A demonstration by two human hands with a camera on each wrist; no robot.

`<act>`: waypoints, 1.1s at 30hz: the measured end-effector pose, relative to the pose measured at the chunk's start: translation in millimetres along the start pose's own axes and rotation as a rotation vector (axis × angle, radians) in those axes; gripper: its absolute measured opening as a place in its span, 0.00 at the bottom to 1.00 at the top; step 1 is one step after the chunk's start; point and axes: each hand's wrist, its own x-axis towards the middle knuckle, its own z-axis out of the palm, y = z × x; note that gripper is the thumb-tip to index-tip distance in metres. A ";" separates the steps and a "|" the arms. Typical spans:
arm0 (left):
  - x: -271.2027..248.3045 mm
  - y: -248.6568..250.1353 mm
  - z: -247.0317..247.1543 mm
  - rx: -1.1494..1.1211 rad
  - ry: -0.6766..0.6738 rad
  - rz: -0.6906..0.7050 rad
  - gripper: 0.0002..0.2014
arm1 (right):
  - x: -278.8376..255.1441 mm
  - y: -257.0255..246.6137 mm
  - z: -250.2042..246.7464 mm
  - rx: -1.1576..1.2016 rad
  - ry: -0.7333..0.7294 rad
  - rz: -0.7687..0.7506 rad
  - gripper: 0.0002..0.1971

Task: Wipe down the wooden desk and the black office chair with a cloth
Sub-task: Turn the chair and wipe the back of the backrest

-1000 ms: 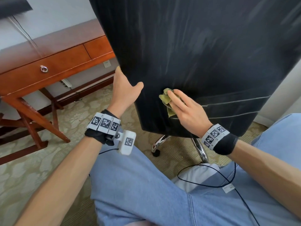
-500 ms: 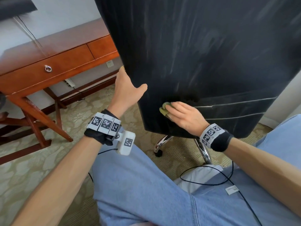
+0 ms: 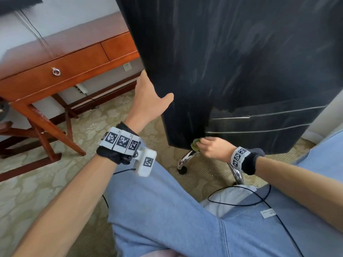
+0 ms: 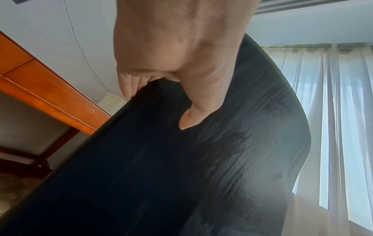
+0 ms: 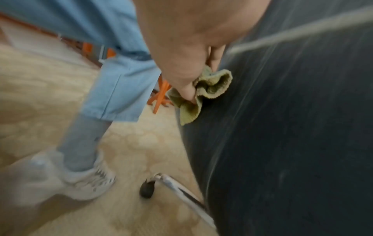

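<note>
The black office chair (image 3: 232, 62) shows its tall backrest (image 4: 201, 159), streaked with wipe marks. My left hand (image 3: 150, 97) grips the backrest's left edge, thumb (image 4: 193, 118) on the rear face and fingers (image 4: 127, 84) curled over the rim. At the backrest's bottom edge my right hand (image 3: 209, 147) holds a crumpled olive-green cloth (image 3: 194, 145) against the black surface (image 5: 292, 127); the cloth (image 5: 203, 94) is bunched between its fingers. The wooden desk (image 3: 61, 60) stands at the left by the wall.
Chrome chair legs (image 3: 187, 158) with a black caster (image 5: 147, 190) stand on patterned beige carpet (image 3: 37, 191). My jeans-clad legs (image 3: 167, 210) and a white shoe (image 5: 80, 180) are close to the chair. Black cables (image 3: 241, 197) hang across my lap. White curtains (image 4: 339, 111) hang behind.
My right hand slid the cloth down the backrest from its mid-lower part to the bottom edge. The left hand kept its grip on the chair's side edge.
</note>
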 end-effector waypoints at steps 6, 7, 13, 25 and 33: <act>2.3 -0.7 1.3 0.045 -0.023 -0.009 0.44 | 0.2 10.5 -11.1 0.024 0.091 0.023 0.07; 3.1 -0.9 1.8 0.042 -0.026 -0.011 0.44 | 3.2 18.1 -20.6 0.026 0.187 0.063 0.08; 2.2 -1.8 3.4 0.032 -0.014 0.012 0.44 | 31.8 63.5 -101.3 -0.007 0.653 0.360 0.09; 0.1 3.9 4.6 0.141 -0.090 -0.050 0.53 | -17.6 2.6 -4.4 0.048 -0.072 -0.124 0.05; -3.1 7.1 17.7 0.129 -0.014 -0.075 0.54 | -17.5 59.4 -69.7 0.046 0.456 0.217 0.16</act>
